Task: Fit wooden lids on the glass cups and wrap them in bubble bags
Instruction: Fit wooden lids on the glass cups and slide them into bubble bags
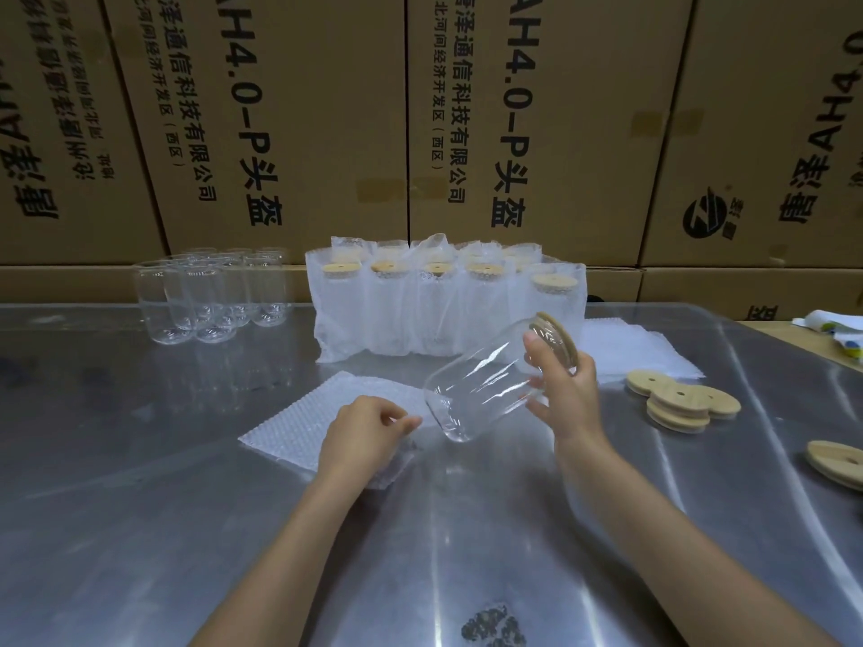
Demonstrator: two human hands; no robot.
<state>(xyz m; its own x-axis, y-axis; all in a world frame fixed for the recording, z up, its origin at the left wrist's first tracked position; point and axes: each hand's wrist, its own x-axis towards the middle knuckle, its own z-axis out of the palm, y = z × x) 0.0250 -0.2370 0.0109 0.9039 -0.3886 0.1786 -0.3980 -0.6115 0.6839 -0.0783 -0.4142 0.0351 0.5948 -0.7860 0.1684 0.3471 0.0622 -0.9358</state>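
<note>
Glass cup [485, 385], already capped with a wooden lid [558, 338], sits tilted in the air at the centre of the frame, its base pointing down-left and its lidded mouth up-right. The right hand [562, 389] holds it near the lid end, thumb over the top of the neck and fingers curled round the lower side, so that grip is closed around the cup. The left hand [369, 429], just left of the cup's base, has its grip pinching the edge of a flat bubble bag [322, 413] that lies on the shiny metal bench [140, 483]. Behind, in the upper middle of the frame, stand rows of wrapped cups [443, 310], each in a white bubble bag with a lid showing at the top. To the upper left stands a cluster of bare empty cups [215, 296]. At the right, loose lids [682, 403] lie in an overlapping pile, with another lid [836, 462] at the right edge. A stack of spare bubble bags [635, 352] lies just behind the right hand. Cardboard boxes [289, 123] with printed lettering fill the background.
</note>
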